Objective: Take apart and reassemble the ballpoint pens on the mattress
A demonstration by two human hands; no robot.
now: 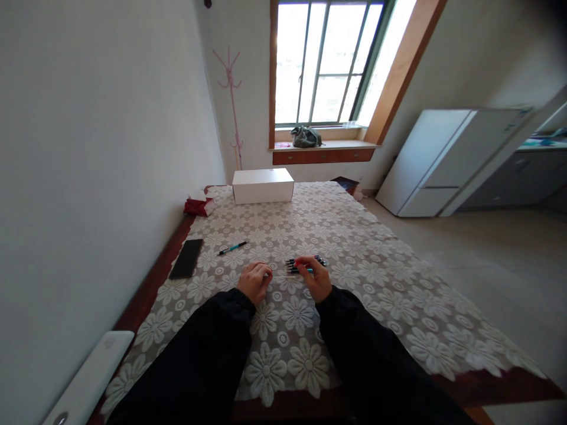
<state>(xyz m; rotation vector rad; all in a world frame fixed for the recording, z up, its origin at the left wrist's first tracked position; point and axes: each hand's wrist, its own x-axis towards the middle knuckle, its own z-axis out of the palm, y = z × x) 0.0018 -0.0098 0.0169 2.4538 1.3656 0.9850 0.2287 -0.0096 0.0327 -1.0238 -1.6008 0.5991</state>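
My left hand (253, 281) and my right hand (315, 278) rest on a lace tablecloth (376, 283) with a flower pattern. Between them runs a thin pale rod, perhaps a pen refill (283, 276); each hand pinches one end. Just beyond my right hand lies a small bundle of dark pens (306, 262), and my right fingers touch it. A single teal and black pen (233, 248) lies apart, farther left. Both forearms wear black sleeves.
A black phone (186, 258) lies near the table's left edge. A white box (263, 185) and a red packet (198, 206) stand at the far end. A white flat object (91, 378) sits at the near left corner. A white fridge (443, 159) stands to the right.
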